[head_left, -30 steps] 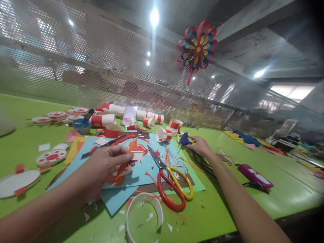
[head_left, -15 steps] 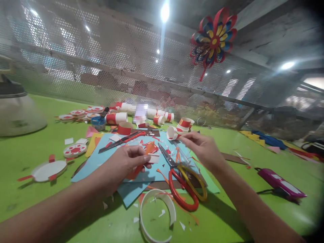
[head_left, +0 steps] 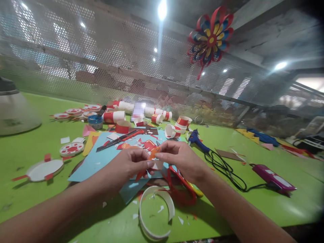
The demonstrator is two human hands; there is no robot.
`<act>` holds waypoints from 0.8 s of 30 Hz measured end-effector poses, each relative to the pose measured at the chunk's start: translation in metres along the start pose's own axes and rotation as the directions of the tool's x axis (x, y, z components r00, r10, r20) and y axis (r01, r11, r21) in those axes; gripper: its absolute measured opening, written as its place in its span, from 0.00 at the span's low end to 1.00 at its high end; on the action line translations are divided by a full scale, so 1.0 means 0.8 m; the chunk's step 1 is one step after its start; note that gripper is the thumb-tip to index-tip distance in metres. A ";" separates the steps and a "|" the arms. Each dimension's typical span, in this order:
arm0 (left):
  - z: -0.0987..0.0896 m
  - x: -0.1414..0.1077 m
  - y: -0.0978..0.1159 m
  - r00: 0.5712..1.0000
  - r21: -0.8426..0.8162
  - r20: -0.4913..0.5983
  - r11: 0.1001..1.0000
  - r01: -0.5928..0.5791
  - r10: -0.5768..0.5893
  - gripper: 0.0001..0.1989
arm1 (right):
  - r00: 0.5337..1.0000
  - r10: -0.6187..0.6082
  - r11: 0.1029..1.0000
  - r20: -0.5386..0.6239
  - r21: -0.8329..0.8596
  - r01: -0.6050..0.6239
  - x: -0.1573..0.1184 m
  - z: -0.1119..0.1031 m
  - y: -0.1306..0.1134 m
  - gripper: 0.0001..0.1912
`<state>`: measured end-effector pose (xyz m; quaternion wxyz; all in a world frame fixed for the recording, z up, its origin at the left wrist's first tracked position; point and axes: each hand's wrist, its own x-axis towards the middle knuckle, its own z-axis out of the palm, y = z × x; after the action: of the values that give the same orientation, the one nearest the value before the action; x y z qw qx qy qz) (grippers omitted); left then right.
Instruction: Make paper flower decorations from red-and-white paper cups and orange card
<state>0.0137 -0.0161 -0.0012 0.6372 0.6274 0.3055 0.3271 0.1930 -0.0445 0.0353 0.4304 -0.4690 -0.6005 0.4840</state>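
My left hand (head_left: pixel 133 163) is closed, its thumb and fingers pinching a small white paper piece (head_left: pixel 158 165) together with an orange paper cutout (head_left: pixel 153 154). My right hand (head_left: pixel 181 158) meets it from the other side, thumb and forefinger closed on the cutout's upper end. Under the right hand lie scissors with red and yellow handles (head_left: pixel 186 197), their blades mostly hidden. Light blue paper sheets (head_left: pixel 87 167) strewn with scraps spread beneath both hands. A white paper ring (head_left: pixel 142 217), cut through at one side, stands nearest me.
A blue glue gun (head_left: pixel 198 141) with a black cable lies right, near a purple power strip (head_left: pixel 274 177). Red-and-white paper cups (head_left: pixel 172 131) and a box cutter (head_left: pixel 113 141) lie beyond. At left are a white disc with red tabs (head_left: pixel 45 169) and a blue-lidded jar (head_left: pixel 95 122).
My right hand has come in from beside the cups to the left hand and now grips the orange cutout. It covers the scissor blades, and the glue gun now shows.
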 end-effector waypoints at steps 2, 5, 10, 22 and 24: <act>0.001 0.000 0.000 1.000 0.011 0.004 1.000 -0.008 0.007 0.11 | 1.000 0.011 1.000 -0.003 -0.004 -0.011 -0.001 0.002 -0.001 0.08; 0.002 -0.001 0.001 1.000 0.021 0.006 1.000 -0.017 0.017 0.09 | 1.000 0.008 1.000 -0.019 -0.003 -0.008 -0.002 0.003 0.000 0.08; 0.004 -0.001 0.003 0.999 0.027 0.049 1.000 -0.010 0.009 0.08 | 0.999 -0.037 0.998 -0.015 0.050 0.038 -0.002 0.000 0.004 0.06; -0.006 0.006 -0.003 0.995 -0.028 -0.043 0.996 0.087 -0.088 0.12 | 0.994 -0.036 0.966 0.100 0.258 0.009 -0.012 -0.039 -0.012 0.03; -0.007 0.005 -0.005 0.995 -0.098 -0.036 0.992 0.084 -0.088 0.11 | 0.990 0.019 0.975 0.143 0.214 -0.050 -0.012 -0.038 -0.007 0.04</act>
<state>0.0121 -0.0093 -0.0051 0.6738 0.5755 0.3291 0.3262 0.2238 -0.0491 0.0453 0.4275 -0.3946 -0.5643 0.5858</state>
